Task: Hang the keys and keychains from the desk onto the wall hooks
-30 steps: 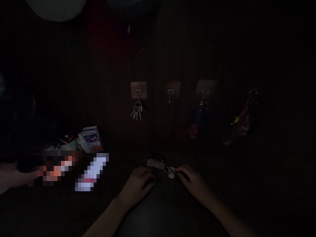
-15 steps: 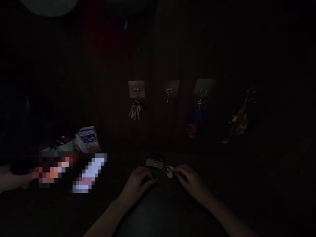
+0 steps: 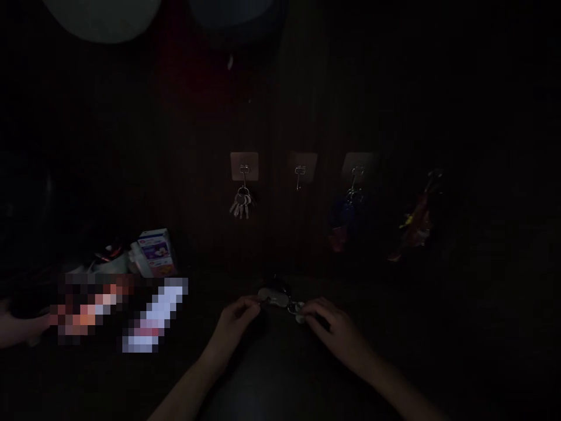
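The scene is very dark. On the tabletop lies a key ring (image 3: 291, 308) with round-headed keys, joined to a pale oval fob (image 3: 274, 297) that has a dark part behind it. Pinched fingers of my right hand (image 3: 335, 324) hold a round key head (image 3: 300, 314) at the ring's right side. My left hand (image 3: 239, 321) is closed in a pinch by the fob's left end. Whatever sits between its fingertips is too dim to make out.
Wall hooks hold a bunch of keys (image 3: 241, 203), a blue and red keychain (image 3: 344, 219) and a colourful trinket (image 3: 418, 228); a bare hook (image 3: 300, 175) is between. At left are small boxes (image 3: 156, 251), a blurred-out phone-like screen (image 3: 155, 316) and another person's hand (image 3: 20, 327).
My left hand has moved left and slightly up, from below the fob to its left end. My right hand has shifted slightly left over the key. The view has tilted slightly.
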Tool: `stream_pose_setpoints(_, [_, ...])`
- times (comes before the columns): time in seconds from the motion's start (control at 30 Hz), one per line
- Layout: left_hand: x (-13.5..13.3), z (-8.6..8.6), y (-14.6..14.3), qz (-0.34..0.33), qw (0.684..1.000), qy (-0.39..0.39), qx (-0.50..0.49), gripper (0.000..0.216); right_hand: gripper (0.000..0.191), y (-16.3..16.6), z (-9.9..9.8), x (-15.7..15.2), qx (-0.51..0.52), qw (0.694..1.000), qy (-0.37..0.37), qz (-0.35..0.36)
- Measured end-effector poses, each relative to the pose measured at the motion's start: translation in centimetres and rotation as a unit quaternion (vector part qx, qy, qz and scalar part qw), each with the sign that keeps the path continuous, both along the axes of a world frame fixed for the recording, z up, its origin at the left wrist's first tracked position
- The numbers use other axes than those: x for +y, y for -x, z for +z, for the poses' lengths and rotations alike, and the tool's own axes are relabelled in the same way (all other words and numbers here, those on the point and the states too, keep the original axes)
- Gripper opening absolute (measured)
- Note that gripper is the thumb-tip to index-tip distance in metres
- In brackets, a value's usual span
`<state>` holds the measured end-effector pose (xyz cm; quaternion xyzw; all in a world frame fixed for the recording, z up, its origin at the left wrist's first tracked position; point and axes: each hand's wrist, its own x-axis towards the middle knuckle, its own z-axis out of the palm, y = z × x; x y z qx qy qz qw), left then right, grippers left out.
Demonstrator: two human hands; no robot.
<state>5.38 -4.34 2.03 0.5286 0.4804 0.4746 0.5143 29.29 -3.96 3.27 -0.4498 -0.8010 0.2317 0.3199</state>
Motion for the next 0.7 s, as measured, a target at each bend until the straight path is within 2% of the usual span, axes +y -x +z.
stream_pose_setpoints(0.13, [-0.3, 0.1, -0.2, -0.049, 0.993, 0.043, -0.104, 0.037, 0.017, 1.6, 1.8, -0.5, 0.026, 0.999, 0.030, 0.014])
stream_pose_setpoints(0.23, [-0.5, 0.1, -0.4, -0.066, 0.987, 0.050, -0.134, 0.037, 0.022, 3.4, 2.8, -0.6, 0.077, 0.995, 0.057, 0.015])
stream_pose_setpoints(0.37, [-0.6, 0.1, -0.5, -0.095, 0.984, 0.058, -0.139, 0.034, 0.020, 5.5, 2.6, -0.2, 0.145, 0.988, 0.045, 0.033])
stream_pose_setpoints(0.5, [-0.7, 0.3, -0.5, -0.118, 0.981, 0.054, -0.147, 0.034, 0.013, 6.5, 2.0, 0.0, 0.162, 0.986, 0.033, 0.034])
stream_pose_setpoints(0.6, [-0.8, 0.5, -0.4, -0.128, 0.976, 0.033, -0.170, 0.029, 0.014, 6.7, 2.2, -0.2, 0.180, 0.982, 0.056, 0.020])
stream_pose_setpoints(0.7, [-0.9, 0.5, -0.4, -0.130, 0.977, 0.019, -0.165, 0.037, 0.021, 6.6, 2.5, -0.3, 0.210, 0.972, 0.101, -0.025])
